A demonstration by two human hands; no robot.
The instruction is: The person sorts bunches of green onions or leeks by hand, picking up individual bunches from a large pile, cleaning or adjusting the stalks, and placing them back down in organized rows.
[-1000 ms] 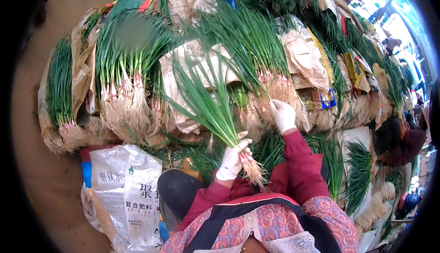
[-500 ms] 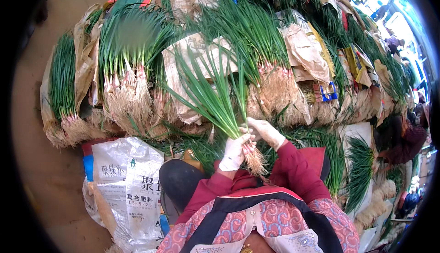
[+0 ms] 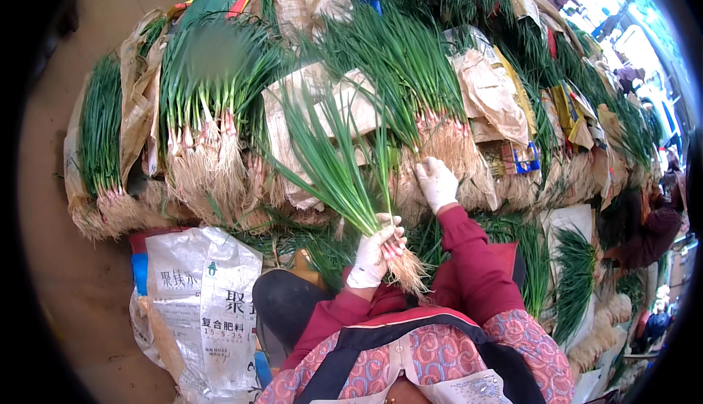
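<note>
Directly ahead of the right hand (image 3: 438,183), the root ends of a large pile of green onions (image 3: 410,60), with a long axis slanting from those roots up and leftward to the leaf tips, farther off. Nearer to the right hand than to the left hand (image 3: 370,261). On the right, fingers drawn nearly together at the left edge of the roots, touching or just beside; cannot tell which, nor confirm any grip on a stalk. On the left, fingers curled closed around the lower stems of a held bunch (image 3: 355,203) above the lap, with leaves fanning up and left, roots jutting past the fist, down and to the right.

Left of the pile, behind the held bunch, a beige sack (image 3: 274,111); to the right, a crumpled tan wrapper (image 3: 491,96). Farther left, a brown wrapper (image 3: 139,111) between two more bundles of green onions (image 3: 212,96). At lower left, a white plastic sack (image 3: 209,287), contents hidden.
</note>
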